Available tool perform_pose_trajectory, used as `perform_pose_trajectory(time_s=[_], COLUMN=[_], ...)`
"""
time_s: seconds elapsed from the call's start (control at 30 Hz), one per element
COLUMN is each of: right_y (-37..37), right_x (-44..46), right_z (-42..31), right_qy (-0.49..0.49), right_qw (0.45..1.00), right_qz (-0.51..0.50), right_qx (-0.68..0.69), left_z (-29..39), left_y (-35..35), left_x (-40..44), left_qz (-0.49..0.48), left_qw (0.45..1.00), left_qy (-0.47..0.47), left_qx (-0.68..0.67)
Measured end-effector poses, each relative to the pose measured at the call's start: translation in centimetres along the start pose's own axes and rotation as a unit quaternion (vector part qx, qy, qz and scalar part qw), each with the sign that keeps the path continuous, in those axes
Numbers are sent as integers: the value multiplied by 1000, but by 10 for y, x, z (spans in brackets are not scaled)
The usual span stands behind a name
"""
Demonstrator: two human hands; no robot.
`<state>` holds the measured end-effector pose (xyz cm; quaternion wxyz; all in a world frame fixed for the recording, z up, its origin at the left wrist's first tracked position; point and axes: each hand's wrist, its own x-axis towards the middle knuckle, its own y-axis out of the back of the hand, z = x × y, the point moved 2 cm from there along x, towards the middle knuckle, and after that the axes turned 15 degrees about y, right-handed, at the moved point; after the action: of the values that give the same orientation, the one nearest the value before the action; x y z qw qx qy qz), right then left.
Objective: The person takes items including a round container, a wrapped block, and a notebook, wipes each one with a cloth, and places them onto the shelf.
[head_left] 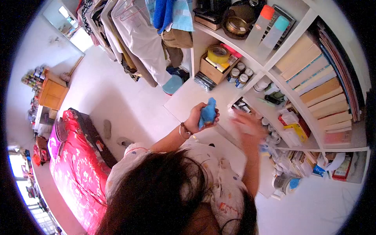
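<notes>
A crumpled blue cloth (208, 112) is bunched in my left hand (194, 118), with the fingers wrapped around it and part of it sticking up above the thumb. The hand is raised over a pale, flat surface (183, 102) at the foot of the shelving. My right hand (248, 127) is smeared by motion, so its fingers cannot be made out. It is in front of a lower shelf compartment holding small dark and white items (242, 105), apart from the cloth.
White shelving (270, 66) curves along the right, with books (325, 86), several jars (239, 76), a cardboard box (213, 69) and two bottles (270, 31). Clothes (133, 35) hang at upper left above a teal stool (172, 84). A bed with a red cover (78, 164) stands left.
</notes>
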<state>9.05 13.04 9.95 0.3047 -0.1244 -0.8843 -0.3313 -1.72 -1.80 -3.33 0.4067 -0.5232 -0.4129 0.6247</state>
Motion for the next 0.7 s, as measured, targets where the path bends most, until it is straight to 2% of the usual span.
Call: perform_pose_trajectory(time_s=[0.03, 0.07, 0.1, 0.13, 0.17, 0.2, 0.23, 0.3, 0.37, 0.4, 0.47, 0.5, 0.53, 0.57, 0.63, 0.7], right_y=[39, 80, 100, 119, 138, 155, 160, 151, 151, 151, 151, 150, 149, 147, 148, 149], right_x=[12, 33, 40, 46, 72, 97, 107, 106, 103, 102, 100, 99, 100, 103, 112, 116], right_z=[-25, -60, -81, -103, -123, -140, -151, -160, -159, -158, -152, -150, -148, -143, -136, -132], right_qy=[25, 119, 32, -103, 60, 221, 361, 476, 511, 522, 533, 540, 545, 545, 533, 530], right_qw=[993, 971, 904, 797, 867, 897, 878, 828, 807, 802, 796, 791, 786, 784, 793, 794], right_qz=[106, 176, 290, 378, 351, 314, 259, 215, 212, 206, 199, 193, 193, 192, 189, 188], right_qx=[-37, -106, -313, -460, -348, -218, -180, -203, -206, -206, -206, -213, -219, -228, -226, -231], left_z=[3, 6, 9, 10, 9, 9, 7, 3, -2, -4, -12, -7, -6, -5, -27, -13], left_y=[2, 5, 8, 9, 11, 15, 12, 6, 10, 11, 0, 4, 8, 8, 2, 2], left_x=[-3, -6, -9, -12, -14, -11, -11, -9, 0, 0, 1, 4, 2, 4, -5, 4], left_qz=[28, 19, 28, 53, 77, 38, 57, 35, 12, 57, 79, 34, 80, 36, 54, 52], left_qw=[999, 998, 998, 998, 997, 999, 998, 999, 1000, 998, 996, 999, 996, 999, 997, 999], left_qy=[-9, -19, -20, -21, -21, -2, 0, 11, -17, -23, -36, -14, -31, -15, -5, -3], left_qx=[-45, -51, -51, -32, -14, -11, -4, -29, -20, -2, -15, -24, -34, 29, -60, -12])
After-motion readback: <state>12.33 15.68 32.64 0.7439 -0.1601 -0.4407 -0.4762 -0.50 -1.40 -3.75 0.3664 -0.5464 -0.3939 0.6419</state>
